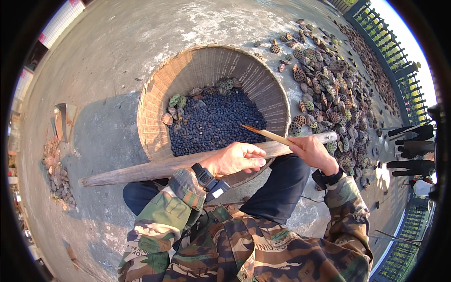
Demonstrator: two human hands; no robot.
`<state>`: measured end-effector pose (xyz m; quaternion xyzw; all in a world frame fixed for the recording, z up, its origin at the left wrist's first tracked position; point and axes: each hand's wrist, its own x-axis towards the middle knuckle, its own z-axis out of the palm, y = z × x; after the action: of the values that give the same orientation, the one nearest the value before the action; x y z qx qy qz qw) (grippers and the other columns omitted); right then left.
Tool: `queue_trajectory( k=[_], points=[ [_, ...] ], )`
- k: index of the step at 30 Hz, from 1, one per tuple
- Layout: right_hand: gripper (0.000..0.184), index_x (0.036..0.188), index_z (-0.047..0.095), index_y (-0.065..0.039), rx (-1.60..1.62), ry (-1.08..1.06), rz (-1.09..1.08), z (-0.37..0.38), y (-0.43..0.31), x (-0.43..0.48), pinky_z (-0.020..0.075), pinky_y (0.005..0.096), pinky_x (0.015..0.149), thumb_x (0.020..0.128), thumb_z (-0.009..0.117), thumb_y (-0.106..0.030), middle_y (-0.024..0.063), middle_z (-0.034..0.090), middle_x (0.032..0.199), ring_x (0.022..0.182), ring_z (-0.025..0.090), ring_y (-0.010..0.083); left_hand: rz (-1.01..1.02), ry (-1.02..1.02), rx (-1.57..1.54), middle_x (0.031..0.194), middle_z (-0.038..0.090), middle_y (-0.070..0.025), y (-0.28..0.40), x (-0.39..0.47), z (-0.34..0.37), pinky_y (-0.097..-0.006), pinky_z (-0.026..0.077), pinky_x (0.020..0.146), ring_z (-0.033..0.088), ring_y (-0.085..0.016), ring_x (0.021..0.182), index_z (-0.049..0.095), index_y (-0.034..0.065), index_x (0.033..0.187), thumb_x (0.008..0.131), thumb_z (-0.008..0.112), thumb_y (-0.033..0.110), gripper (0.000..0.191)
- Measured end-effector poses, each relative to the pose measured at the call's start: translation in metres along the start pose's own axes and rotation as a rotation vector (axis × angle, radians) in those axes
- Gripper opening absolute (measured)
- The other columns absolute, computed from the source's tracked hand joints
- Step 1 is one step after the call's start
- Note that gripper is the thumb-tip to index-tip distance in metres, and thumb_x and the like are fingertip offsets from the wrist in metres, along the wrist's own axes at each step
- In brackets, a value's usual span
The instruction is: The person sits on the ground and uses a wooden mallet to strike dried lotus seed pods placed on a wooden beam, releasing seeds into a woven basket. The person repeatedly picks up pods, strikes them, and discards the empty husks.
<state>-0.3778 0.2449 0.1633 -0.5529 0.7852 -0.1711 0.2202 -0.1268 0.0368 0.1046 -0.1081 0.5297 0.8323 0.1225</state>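
My right hand (313, 152) is closed around the pale handle of a pointed tool (271, 136), perhaps of bamboo, whose brownish tip reaches over the basket. My left hand (238, 159) holds nothing; its fingers are apart above a long wooden pole (137, 171). The pole lies across the near side of a large round woven basket (208, 58), in front of my knees. Dark lotus seeds (215, 123) fill the basket's bottom, with several lotus seed pods (225, 84) along their far and left edges.
A big heap of dried lotus seed pods (327, 88) spreads over the concrete ground right of the basket. At the far left lie a smaller pod pile (59, 179) and a metal dustpan-like object (63, 121). People (412, 165) stand by the railing (394, 53) at the far right.
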Motion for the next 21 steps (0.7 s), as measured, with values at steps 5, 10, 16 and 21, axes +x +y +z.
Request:
queue_trajectory(
  k=[5,10,16,21],
  points=[
    [0.037,0.130,0.077,-0.004,-0.164,-0.154,-0.011,-0.039,-0.006,0.110,0.0559,0.0462,0.071,0.102,0.073,-0.028,0.0216,0.073,0.082,0.073,0.073,0.0366,-0.247,0.209,0.110,0.111,0.076,-0.0037,-0.066,-0.080,-0.079,-0.0298,0.059,0.071,0.074,-0.014,0.090,0.067,-0.0002,0.140,0.100,0.083,0.040,0.059],
    [0.040,0.130,0.078,-0.008,-0.167,-0.064,-0.218,0.052,-0.049,0.235,0.0601,0.0484,0.084,0.097,0.078,-0.031,0.0261,0.077,0.098,0.093,0.076,0.0435,-0.015,0.897,0.596,0.088,0.074,-0.0017,-0.100,-0.110,-0.112,-0.0281,0.050,0.060,0.062,-0.009,0.066,0.075,-0.0004,0.118,0.099,0.081,0.017,0.026],
    [0.038,0.134,0.077,-0.015,-0.241,-0.052,-0.277,0.165,-0.091,0.317,0.0619,0.0513,0.079,0.101,0.072,-0.034,0.0189,0.079,0.096,0.089,0.077,0.0388,0.438,1.205,0.688,0.078,0.065,-0.0040,-0.111,-0.117,-0.101,-0.0272,0.045,0.055,0.057,-0.010,0.061,0.077,0.0009,0.104,0.089,0.087,0.009,0.019],
    [0.036,0.133,0.076,-0.017,-0.283,-0.107,-0.246,0.196,-0.087,0.339,0.0619,0.0520,0.080,0.102,0.071,-0.035,0.0170,0.079,0.097,0.092,0.077,0.0388,0.429,1.182,0.554,0.078,0.065,-0.0040,-0.109,-0.122,-0.100,-0.0257,0.042,0.052,0.056,-0.009,0.058,0.076,0.0001,0.103,0.088,0.085,0.005,0.019]
  ],
)
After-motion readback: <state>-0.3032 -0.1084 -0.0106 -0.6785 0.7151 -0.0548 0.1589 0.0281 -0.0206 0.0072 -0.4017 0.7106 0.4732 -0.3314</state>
